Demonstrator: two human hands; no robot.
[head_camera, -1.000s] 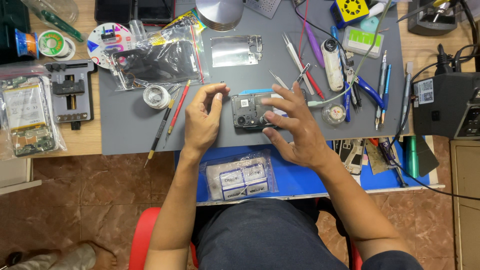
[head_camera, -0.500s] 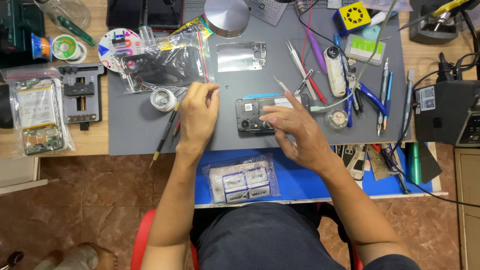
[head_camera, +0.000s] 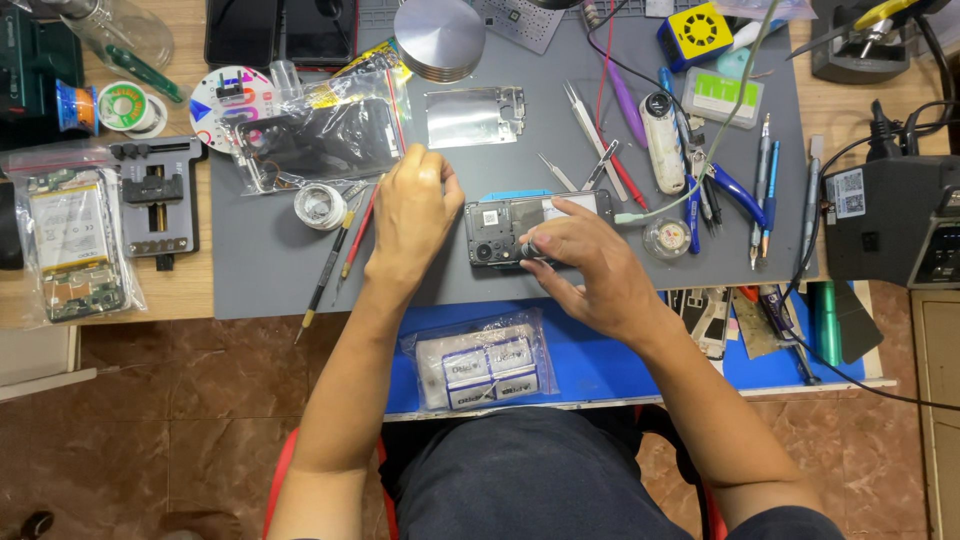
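Note:
An opened dark phone (head_camera: 505, 222) lies back up on the grey work mat (head_camera: 260, 275), its camera end toward my left. My right hand (head_camera: 595, 275) rests on the phone's near right part and pinches a small dark tool (head_camera: 530, 248) whose tip touches the phone near its lower edge. My left hand (head_camera: 412, 215) sits on the mat right against the phone's left end. Its fingers are curled under, and what they hold, if anything, is hidden.
Behind the phone lie a shiny metal plate (head_camera: 475, 118), tweezers (head_camera: 585, 125) and a round metal disc (head_camera: 440, 38). A red screwdriver (head_camera: 357, 235), a wire spool (head_camera: 320, 207) and parts bags (head_camera: 320, 140) lie left. Pliers (head_camera: 735, 190) and a soldering station (head_camera: 890, 220) are right. A bag of small boxes (head_camera: 485, 362) lies near me.
My left hand has slid left off the phone to its left end. My right hand has drawn back toward me and now holds the small tool on the phone.

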